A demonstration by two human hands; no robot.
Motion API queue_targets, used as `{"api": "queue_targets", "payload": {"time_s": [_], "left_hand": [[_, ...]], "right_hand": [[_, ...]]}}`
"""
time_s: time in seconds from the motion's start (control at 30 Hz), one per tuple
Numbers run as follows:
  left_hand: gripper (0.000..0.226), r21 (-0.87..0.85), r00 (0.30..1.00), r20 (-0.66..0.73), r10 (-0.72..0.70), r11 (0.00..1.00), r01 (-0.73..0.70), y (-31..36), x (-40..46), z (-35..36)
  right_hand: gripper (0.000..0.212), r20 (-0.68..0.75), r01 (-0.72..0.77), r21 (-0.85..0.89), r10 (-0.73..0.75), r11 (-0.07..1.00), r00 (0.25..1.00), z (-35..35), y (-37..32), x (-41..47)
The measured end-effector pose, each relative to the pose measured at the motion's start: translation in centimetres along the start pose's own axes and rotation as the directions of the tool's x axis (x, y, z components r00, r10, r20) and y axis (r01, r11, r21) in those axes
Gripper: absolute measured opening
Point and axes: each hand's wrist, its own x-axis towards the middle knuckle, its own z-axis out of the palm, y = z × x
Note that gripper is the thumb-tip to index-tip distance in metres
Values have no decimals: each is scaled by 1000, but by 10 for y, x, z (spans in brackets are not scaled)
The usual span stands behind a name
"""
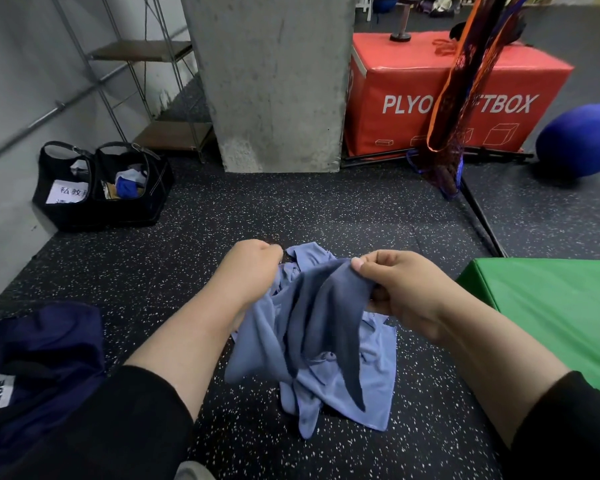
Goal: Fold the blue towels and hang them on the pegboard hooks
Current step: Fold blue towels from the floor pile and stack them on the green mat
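A crumpled blue towel [312,341] hangs between my two hands above the black speckled floor, its lower folds drooping down to the floor. My left hand [248,271] is closed on the towel's left part, fingers curled into the cloth. My right hand [399,289] pinches an upper edge of the towel between thumb and fingers. More light-blue cloth lies bunched behind and under the held part; whether it is a second towel I cannot tell. No pegboard or hooks are in view.
A concrete pillar [274,81] stands ahead. A black bag [101,188] with items sits at the left wall by a wire shelf [146,53]. A red plyo box [447,98], a hanging net [458,98], a blue ball [579,140], a green mat [551,306] lie right. A navy bag [39,368] is near left.
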Motion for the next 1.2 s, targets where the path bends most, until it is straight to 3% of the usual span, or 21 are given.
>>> {"api": "queue_targets", "payload": {"time_s": [0.13,0.23,0.43,0.53,0.7,0.87,1.03,1.13,1.2], "left_hand": [[17,-301,996,-71,-56,953,32,-3,-3,4],[6,-400,994,-98,-49,917,6,-3,-6,12],[14,-316,992,-110,68,943,-100,0,-15,34],[13,-301,989,-95,110,944,-134,3,-20,41],[11,-90,954,-172,244,961,-262,8,-23,42],[10,69,929,-157,335,942,-328,9,-32,49],[18,164,867,-5,498,856,-491,5,-36,57],[28,110,847,234,478,852,-512,10,-44,56],[26,53,846,288,449,874,-482,16,-48,53]], "right_hand": [[14,-68,-50,43,53,998,996,6,5,0],[20,-142,-42,90,54,995,988,11,8,1],[13,-27,-92,300,104,950,994,23,7,0],[21,25,-85,317,82,945,996,25,7,-1],[28,-1,-83,344,89,935,996,26,12,2],[22,16,-81,358,80,930,997,29,9,-4],[14,-45,-31,405,54,914,998,26,7,-4],[8,-118,40,397,7,917,993,15,2,-1],[15,-148,60,337,-10,940,989,7,1,1]]}}
